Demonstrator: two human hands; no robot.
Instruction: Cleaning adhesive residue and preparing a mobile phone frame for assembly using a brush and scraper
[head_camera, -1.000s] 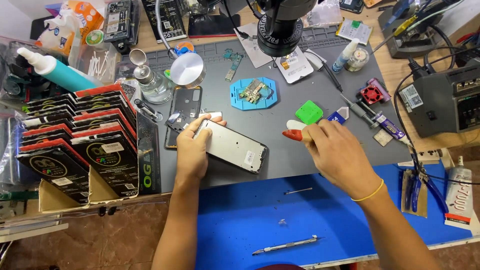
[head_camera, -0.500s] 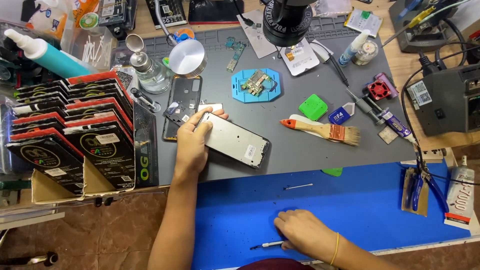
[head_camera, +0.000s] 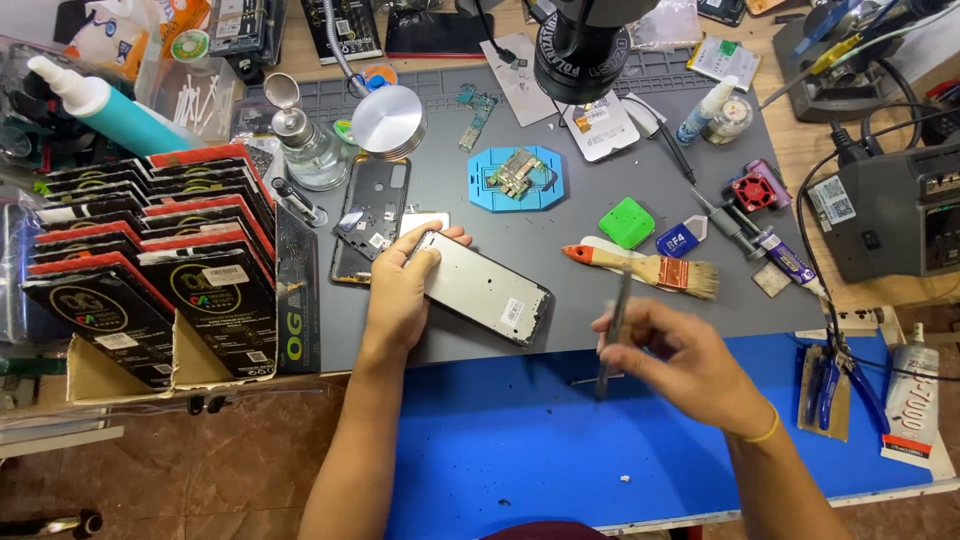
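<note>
While the left hand (head_camera: 398, 292) presses flat on one end of the silver phone frame (head_camera: 480, 292), fingers curled over its upper-left corner and holding it down on the grey mat (head_camera: 520, 230) of the bench, the right hand (head_camera: 690, 362) hovers over the blue mat (head_camera: 560, 440) with its fingers closed around a slim metal tool (head_camera: 612, 335) (blurred, roughly upright). The frame's long axis slants from upper left to lower right; its free end lies just left of the tool, nearer the right hand.
</note>
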